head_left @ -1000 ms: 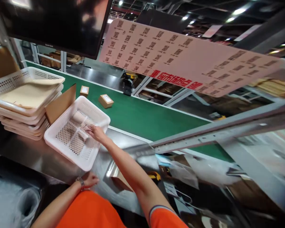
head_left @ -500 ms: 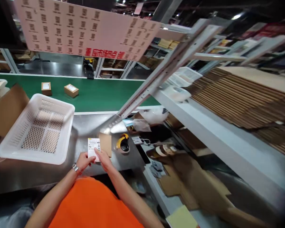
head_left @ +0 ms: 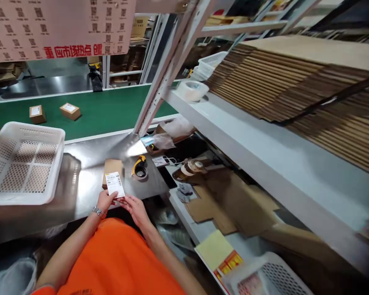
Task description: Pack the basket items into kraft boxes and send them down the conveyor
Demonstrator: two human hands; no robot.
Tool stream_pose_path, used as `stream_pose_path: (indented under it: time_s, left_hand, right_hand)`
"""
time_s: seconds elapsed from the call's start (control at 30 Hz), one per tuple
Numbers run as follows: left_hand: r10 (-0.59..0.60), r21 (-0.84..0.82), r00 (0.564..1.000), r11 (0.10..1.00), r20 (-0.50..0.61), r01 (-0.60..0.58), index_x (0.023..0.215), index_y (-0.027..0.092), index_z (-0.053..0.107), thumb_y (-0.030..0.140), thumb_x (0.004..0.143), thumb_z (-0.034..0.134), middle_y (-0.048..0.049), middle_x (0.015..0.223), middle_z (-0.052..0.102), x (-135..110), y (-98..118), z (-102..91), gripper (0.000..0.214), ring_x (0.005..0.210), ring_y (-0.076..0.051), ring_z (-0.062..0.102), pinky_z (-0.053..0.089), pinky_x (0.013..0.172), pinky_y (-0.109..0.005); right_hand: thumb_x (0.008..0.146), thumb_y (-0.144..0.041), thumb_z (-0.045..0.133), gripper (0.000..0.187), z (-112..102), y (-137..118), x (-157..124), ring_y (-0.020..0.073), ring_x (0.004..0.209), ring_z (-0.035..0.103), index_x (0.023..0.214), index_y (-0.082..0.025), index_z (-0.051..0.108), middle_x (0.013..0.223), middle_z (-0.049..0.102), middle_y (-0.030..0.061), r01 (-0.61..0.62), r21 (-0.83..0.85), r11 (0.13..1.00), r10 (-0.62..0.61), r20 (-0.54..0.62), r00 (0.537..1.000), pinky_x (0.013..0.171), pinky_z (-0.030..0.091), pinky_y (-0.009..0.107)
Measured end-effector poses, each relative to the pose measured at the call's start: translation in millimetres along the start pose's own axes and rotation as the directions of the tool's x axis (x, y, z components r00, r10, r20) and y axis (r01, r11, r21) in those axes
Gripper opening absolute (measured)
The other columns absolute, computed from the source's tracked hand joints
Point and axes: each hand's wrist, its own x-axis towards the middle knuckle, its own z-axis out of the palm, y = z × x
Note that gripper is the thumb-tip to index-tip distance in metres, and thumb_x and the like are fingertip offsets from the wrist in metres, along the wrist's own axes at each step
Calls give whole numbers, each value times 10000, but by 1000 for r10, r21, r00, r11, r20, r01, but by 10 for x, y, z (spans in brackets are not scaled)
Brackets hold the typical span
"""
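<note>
A white printed shipping label [head_left: 115,185] is held by its lower edge, slanting over the near part of a small brown cardboard box [head_left: 112,166]. My left hand [head_left: 105,200], with a metal watch at its wrist, is closed on the label's lower left, thumb on top. The fingers of my right hand [head_left: 136,209] pinch the lower right corner. Just right of the box, a yellow and black tape dispenser [head_left: 139,169] stands on the steel table [head_left: 89,164].
At the left sits a white plastic basket [head_left: 53,180]. Beyond it, two labelled boxes [head_left: 70,110] lie on a green conveyor belt [head_left: 110,104]. To the right, a shelf [head_left: 249,135] bears stacked flat cardboard [head_left: 279,78] and a tape roll [head_left: 192,90]. A metal post [head_left: 166,69] rises at the table's back corner.
My view has swung to the right, so the basket and belt sit further left. The label has tilted and now overlaps the box; my right hand has shifted from the label's face to its lower corner.
</note>
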Motion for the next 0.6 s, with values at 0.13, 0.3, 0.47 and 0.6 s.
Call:
stream_pose_path:
  time_s: [0.13, 0.3, 0.47, 0.6]
  left_hand:
    - [-10, 11, 1000, 1000, -13, 10, 1008, 88, 799, 313, 832, 884, -171, 1009, 849, -59, -37, 184, 299, 724, -186, 781, 553, 529, -218]
    - [-21, -6, 1000, 1000, 6, 22, 1008, 97, 783, 306, 840, 880, -168, 991, 843, -115, -52, 316, 285, 711, -179, 771, 549, 541, -222]
    - [-12, 101, 999, 995, 50, 7, 1063, 89, 771, 377, 849, 855, -168, 1018, 832, -102, -97, 376, 368, 774, -206, 781, 565, 581, -247]
    - [227, 392, 973, 900, -48, -191, 1211, 113, 751, 338, 775, 890, -212, 1311, 766, -95, -111, 333, 510, 1146, -298, 752, 633, 908, -384]
  right_hand:
    - [662, -621, 977, 537, -192, -14, -40, 270, 909, 814, 926, -184, 812, 861, 829, 89, 3, 29, 1000, -3, -7, 1000, 846, 659, 378]
    - [616, -638, 994, 565, -347, -33, -55, 252, 843, 808, 898, -179, 824, 823, 822, 76, 17, 38, 999, -16, -28, 999, 785, 657, 351]
    - [556, -694, 989, 618, -436, -28, -37, 249, 798, 791, 829, -162, 837, 780, 811, 79, 55, -29, 998, -57, -79, 995, 764, 643, 355]
    - [530, -731, 972, 620, -425, -10, -20, 260, 772, 769, 767, -172, 846, 745, 802, 84, 75, -93, 993, -88, -143, 986, 765, 639, 389]
